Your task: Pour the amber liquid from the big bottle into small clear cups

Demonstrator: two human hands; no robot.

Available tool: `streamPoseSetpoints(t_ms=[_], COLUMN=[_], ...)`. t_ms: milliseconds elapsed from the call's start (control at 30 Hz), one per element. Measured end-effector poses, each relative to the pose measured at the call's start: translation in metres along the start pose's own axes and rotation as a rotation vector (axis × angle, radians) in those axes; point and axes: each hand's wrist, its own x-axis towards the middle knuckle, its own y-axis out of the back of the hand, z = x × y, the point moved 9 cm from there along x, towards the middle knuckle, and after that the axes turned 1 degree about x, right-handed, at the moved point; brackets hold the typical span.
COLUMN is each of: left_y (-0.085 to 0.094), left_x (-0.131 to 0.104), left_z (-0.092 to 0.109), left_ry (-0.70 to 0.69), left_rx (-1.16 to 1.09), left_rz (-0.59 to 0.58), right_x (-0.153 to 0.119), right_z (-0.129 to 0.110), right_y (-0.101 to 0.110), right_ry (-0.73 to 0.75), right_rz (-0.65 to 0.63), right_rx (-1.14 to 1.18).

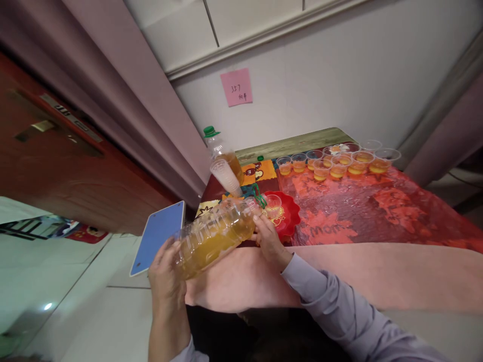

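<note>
Table (324, 136): ahead of both hands. Bottle (217, 244): tilted, part full, grasped at the base by the left hand (164, 274), near the neck by the right hand (269, 241). Tray (291, 213): just beyond the right hand. Stack (225, 177): beyond the bottle, cups unseparated. Cups (320, 176): farther right, several part-filled; rearmost unclear.

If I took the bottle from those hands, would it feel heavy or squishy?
The bottle likely feels weighty, with plenty of yellow liquid inside. That could slosh, as air space shows above it. The clear, ribbed wall probably gives when squeezed.
</note>
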Motion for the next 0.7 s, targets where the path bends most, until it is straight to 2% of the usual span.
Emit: streamPoseSetpoints(t_ms=[700], left_y=[-0.0023], left_x=[0.0003], left_z=[0.0049], left_ry=[-0.007], left_rx=[0.009], left_rz=[0.009], right_x=[-0.0003], right_z=[0.0014], right_y=[0.0021], right_ry=[-0.03], right_rz=[0.037], right_rx=[0.031])
